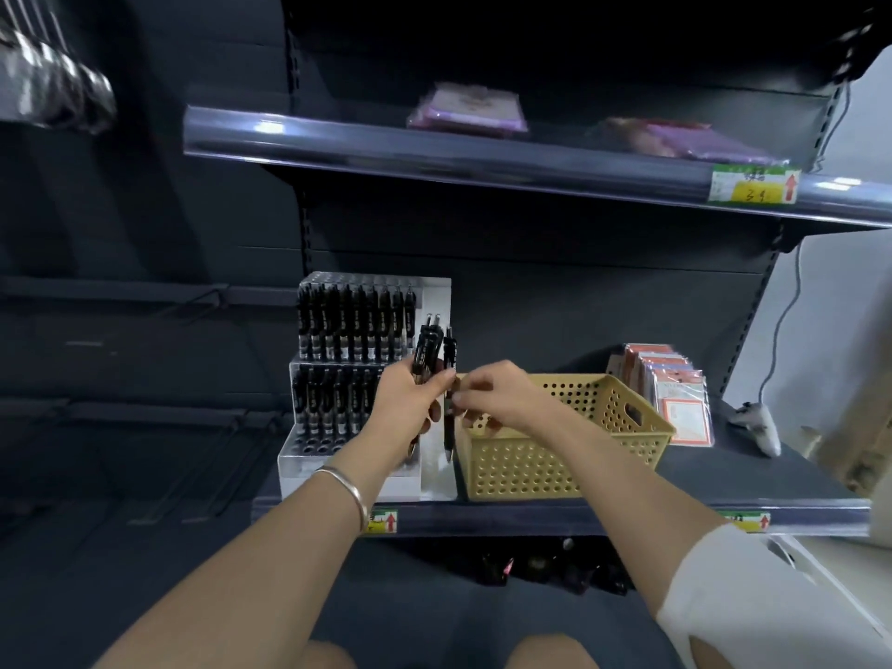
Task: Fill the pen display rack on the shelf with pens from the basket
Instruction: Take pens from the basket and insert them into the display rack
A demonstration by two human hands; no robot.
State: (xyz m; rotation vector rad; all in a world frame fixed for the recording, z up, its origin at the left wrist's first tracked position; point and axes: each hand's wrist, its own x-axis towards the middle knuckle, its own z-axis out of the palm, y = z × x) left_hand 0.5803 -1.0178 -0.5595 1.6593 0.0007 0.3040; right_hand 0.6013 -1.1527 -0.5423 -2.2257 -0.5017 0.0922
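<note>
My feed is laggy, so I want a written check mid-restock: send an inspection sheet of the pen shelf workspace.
Surface: dark shelf bearing the rack, basket and packets.
Job's things: clear tiered pen rack; back tier full of black pens, middle tier filled where visible, visible front holes empty. Tan basket stands right of the rack, contents mostly hidden.
Clutter: wrapped packets right of the basket.
Grippers: left hand grips a pen bundle upright; right hand pinches a single pen between rack and basket.
Cables: white cable hangs at right, its plug lying on the shelf.
Surroundings: upper shelf with purple packets and a price tag.
</note>
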